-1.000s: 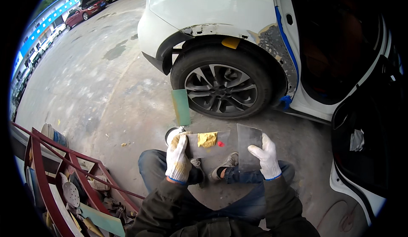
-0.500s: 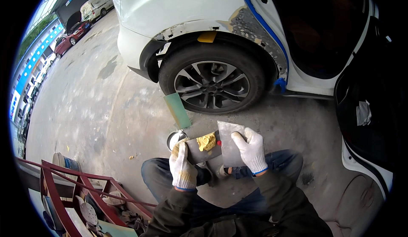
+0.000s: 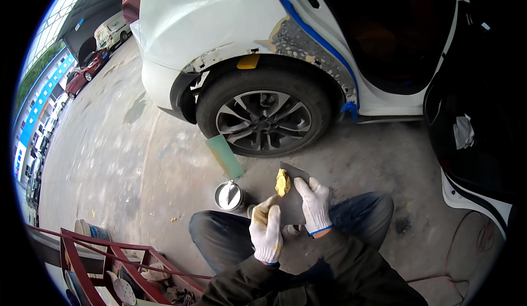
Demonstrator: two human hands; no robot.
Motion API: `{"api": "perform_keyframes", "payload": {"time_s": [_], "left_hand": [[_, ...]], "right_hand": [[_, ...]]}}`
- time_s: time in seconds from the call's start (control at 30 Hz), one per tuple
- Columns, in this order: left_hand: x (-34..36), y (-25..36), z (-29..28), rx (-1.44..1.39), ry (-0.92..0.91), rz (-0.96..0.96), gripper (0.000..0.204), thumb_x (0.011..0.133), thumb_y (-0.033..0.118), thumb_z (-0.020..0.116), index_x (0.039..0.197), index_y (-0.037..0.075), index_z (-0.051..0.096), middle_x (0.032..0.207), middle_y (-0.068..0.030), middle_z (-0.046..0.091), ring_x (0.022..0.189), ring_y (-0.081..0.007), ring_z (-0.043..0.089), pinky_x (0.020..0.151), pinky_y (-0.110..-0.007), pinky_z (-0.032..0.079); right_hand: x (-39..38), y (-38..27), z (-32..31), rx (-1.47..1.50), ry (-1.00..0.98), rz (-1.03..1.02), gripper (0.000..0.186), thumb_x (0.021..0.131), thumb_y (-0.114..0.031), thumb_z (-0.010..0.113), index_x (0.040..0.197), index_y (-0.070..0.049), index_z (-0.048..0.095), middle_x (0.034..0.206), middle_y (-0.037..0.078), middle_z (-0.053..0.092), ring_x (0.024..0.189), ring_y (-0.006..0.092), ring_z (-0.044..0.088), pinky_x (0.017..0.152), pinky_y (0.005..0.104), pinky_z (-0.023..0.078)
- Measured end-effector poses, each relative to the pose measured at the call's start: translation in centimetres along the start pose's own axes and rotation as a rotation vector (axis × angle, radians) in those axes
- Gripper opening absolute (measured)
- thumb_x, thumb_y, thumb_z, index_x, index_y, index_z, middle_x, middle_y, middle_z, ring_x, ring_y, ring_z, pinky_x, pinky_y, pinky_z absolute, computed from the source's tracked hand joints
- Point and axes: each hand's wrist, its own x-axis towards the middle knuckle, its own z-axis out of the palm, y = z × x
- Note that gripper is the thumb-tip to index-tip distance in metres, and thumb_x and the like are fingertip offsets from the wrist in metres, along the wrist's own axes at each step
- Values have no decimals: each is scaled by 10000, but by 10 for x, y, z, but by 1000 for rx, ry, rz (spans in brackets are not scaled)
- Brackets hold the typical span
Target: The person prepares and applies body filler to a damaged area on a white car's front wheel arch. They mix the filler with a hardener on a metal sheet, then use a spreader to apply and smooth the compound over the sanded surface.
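Observation:
My left hand, in a white knit glove, is closed with its fingertips at the near edge of a grey putty spreader. My right hand, gloved alike, grips a flat grey metal scraper. The two blades overlap between my hands, so where one ends is hard to tell. A lump of yellow putty sticks to the far left edge of the blades. Left of them on the floor stands an open round can with grey-white contents. A green rectangular sheet lies between can and tyre.
Ahead is a white car's rear wheel. Above it, a bare grey repair patch borders blue masking tape. An open car door stands at right. A red metal rack and a bucket are at lower left.
My hands have come closer together, and the blades now overlap with the putty turned toward the far left edge. My left hand has moved right and nearer. The view has shifted slightly.

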Motion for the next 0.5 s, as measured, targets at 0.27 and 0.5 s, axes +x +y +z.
{"api": "perform_keyframes", "payload": {"time_s": [0.27, 0.5], "left_hand": [[34, 22, -3, 294, -173, 33, 148, 970, 76, 577, 1036, -41, 637, 915, -11, 642, 842, -63, 540, 791, -213, 438], [64, 50, 19, 441, -177, 197, 144, 954, 92, 591, 1004, -30, 646, 872, -54, 673, 802, -78, 577, 760, -226, 465]], "right_hand": [[10, -110, -36, 123, -335, -344, 253, 968, -108, 620, 1166, 46, 648, 1049, 65, 699, 935, 98, 625, 862, 243, 510], [8, -117, -71, -333, -691, -74, 311, 937, -136, 662, 1209, 13, 655, 1100, 91, 716, 1018, 139, 657, 911, 264, 519]]}}
